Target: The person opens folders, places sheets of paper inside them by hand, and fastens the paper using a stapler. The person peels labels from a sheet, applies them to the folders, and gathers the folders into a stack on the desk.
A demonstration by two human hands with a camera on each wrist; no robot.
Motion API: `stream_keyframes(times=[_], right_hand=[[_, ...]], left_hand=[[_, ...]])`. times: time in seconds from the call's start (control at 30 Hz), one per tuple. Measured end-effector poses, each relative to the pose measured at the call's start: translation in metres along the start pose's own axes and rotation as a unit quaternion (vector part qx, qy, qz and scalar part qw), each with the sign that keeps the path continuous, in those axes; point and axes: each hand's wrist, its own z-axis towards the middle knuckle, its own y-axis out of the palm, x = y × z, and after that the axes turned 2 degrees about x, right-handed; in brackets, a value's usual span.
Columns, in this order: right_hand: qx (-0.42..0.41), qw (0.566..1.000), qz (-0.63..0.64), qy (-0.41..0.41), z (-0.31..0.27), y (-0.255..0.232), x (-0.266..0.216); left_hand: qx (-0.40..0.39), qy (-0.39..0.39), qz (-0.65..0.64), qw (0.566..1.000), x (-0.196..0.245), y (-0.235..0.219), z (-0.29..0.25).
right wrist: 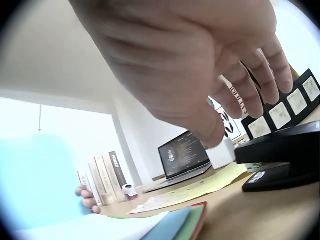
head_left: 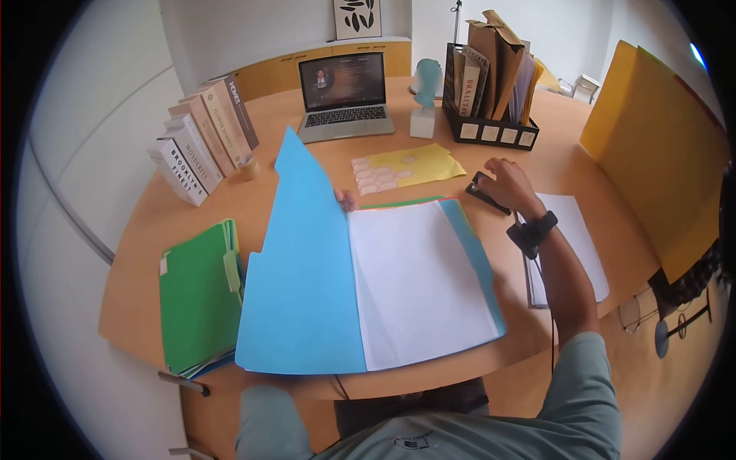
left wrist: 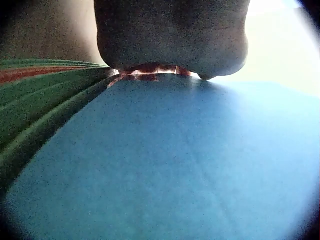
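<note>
A blue folder [head_left: 307,291] lies opened in front of me, white sheets [head_left: 422,284] in its right half and its left cover raised. My left hand [head_left: 346,201] grips the cover's edge; its fingertips show in the head view and the rest is behind the cover. In the left wrist view, that hand [left wrist: 172,37] is against the blue card. My right hand [head_left: 506,186] hovers over a black stapler [head_left: 487,196] right of the folder. From the right wrist view, its fingers [right wrist: 245,92] hang loosely spread above the stapler [right wrist: 285,160], holding nothing.
Green folders [head_left: 201,299] are stacked at left, and white paper [head_left: 571,245] lies under my right forearm. Behind stand books [head_left: 207,130], a laptop [head_left: 345,96], a bust [head_left: 425,100] and a black file holder [head_left: 491,132]. A yellow patterned sheet [head_left: 418,165] lies before them.
</note>
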Motion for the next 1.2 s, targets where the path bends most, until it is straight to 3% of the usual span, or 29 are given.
stream_keyframes(times=[0.03,0.13,0.23,0.3,0.4,0.5,0.53,0.57,0.63,0.8,1.2], right_hand=[[0.027,0.998,-0.038,-0.035,0.0,0.004,0.003],[-0.169,0.985,-0.029,0.027,0.011,0.002,0.013],[-0.115,0.993,-0.027,0.022,0.017,0.03,0.032],[-0.077,0.996,0.006,-0.035,0.023,0.037,0.028],[-0.046,0.99,0.081,-0.106,0.028,0.03,-0.019],[-0.114,0.979,0.102,-0.137,0.034,0.03,-0.071],[-0.077,0.971,0.118,-0.194,0.035,0.042,-0.078],[-0.091,0.966,0.103,-0.218,0.04,0.052,-0.085],[-0.168,0.957,0.058,-0.229,0.043,0.055,-0.103],[-0.177,0.952,0.057,-0.245,0.04,0.069,-0.114],[-0.222,0.934,0.047,-0.277,0.036,0.048,-0.123]], left_hand=[[0.0,0.0,0.001,1.0,0.0,0.0,0.0],[0.001,0.001,0.002,1.0,0.002,0.0,0.002],[0.0,0.004,0.002,1.0,0.003,0.0,0.005],[0.002,0.004,0.005,1.0,0.003,-0.001,0.005],[0.0,0.002,0.01,1.0,0.005,0.0,0.009],[-0.002,-0.002,0.018,1.0,0.007,0.003,0.012],[-0.003,-0.001,0.02,1.0,0.009,0.004,0.013],[-0.003,-0.002,0.02,1.0,0.01,0.005,0.013],[-0.004,-0.003,0.023,1.0,0.011,0.005,0.013],[-0.005,-0.003,0.018,1.0,0.009,0.006,0.012],[-0.008,-0.006,0.017,1.0,0.009,0.009,0.009]])
